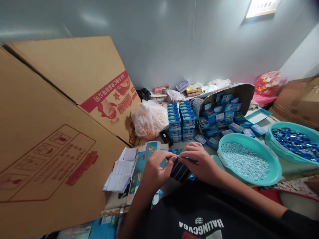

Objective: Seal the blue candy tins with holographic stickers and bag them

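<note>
My left hand [159, 167] and my right hand [196, 161] meet low in the centre, close to my black shirt. Fingers of both are pinched at the top edge of a dark striped piece [179, 171], which hangs between them. Beyond the hands stand two stacks of small blue boxes [174, 122], side by side. Flat printed blue card [141, 169] lies left of my left hand. Part of the dark piece is hidden by my fingers.
Large cardboard boxes [57, 132] fill the left. A tipped carton [245, 94] holds loose blue boxes. At the right are a turquoise basin of pale pieces [245, 162] and a basin of blue wrapped pieces [294, 142]. A plastic bag [151, 121] sits behind my left hand.
</note>
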A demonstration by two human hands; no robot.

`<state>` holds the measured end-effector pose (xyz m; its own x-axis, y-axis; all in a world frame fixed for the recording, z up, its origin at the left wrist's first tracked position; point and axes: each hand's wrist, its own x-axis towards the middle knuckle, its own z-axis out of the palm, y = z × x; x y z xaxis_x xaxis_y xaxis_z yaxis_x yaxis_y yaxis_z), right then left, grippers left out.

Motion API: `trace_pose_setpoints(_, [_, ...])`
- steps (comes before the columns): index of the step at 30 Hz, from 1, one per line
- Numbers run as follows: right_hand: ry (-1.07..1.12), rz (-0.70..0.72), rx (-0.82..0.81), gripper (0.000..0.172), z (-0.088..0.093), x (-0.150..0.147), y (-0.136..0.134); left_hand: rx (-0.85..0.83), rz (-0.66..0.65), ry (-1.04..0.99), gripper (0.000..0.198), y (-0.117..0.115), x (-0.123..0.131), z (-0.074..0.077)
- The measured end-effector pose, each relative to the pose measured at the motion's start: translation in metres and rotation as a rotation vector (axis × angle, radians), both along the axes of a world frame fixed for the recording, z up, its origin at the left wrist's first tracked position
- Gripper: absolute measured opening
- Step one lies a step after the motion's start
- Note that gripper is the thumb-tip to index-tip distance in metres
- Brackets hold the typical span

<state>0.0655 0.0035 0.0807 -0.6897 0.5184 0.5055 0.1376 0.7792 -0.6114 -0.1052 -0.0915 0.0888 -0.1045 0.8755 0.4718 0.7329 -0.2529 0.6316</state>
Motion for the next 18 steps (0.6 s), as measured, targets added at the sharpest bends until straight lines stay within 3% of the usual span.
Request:
trace_pose_setpoints(4, [-0.009, 0.014, 0.010, 0.010, 0.001, 0.000, -0.001, 0.164, -0.036, 0.132, 0.012, 0.000, -0.006, -0.006])
trace_pose_setpoints(9, [-0.012, 0.005, 0.011, 0.010, 0.002, 0.000, -0.002, 0.202, -0.025, 0.181, 0.016, 0.002, -0.006, -0.011])
trace_pose_setpoints(12, [-0.014, -0.003, 0.002, 0.010, 0.002, 0.000, -0.002, 0.149, 0.025, 0.081, 0.013, 0.004, -0.002, -0.014])
trace_pose_setpoints(18, [-0.026, -0.023, -0.036, 0.014, 0.001, 0.001, -0.003, -0.092, 0.140, -0.325, 0.018, 0.002, 0.007, -0.024])
